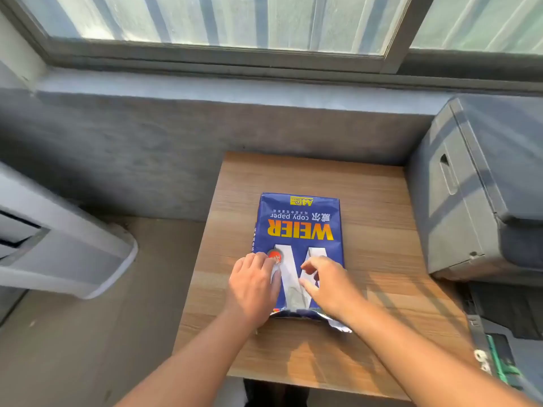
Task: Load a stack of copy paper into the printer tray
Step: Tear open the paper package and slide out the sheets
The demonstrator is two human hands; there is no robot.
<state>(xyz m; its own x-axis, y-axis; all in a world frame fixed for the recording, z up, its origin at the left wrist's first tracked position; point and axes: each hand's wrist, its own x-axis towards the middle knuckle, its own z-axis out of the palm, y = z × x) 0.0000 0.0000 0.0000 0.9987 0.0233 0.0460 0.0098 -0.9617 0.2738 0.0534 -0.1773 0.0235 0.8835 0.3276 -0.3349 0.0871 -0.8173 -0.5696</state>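
Both my hands are on the blue ream of copy paper [298, 230] lying flat on the wooden table [376, 207]: left hand [254, 284] pressing flat, right hand [330, 284] with fingers spread loose. Torn wrapper end faces me, printer [482, 186] sits to the right.

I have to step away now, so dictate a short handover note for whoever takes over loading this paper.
Left hand: resting flat on the near left part of the blue paper ream, not gripping.
Right hand: fingers spread over the near right part, holding nothing.
The ream lies on the wooden table, its near-end wrapper torn open.
The printer stands to the right, with what looks like its tray pulled out at lower right.
Done: wrapper opened.
Left: pull out a stack of sheets and load it into the tray.
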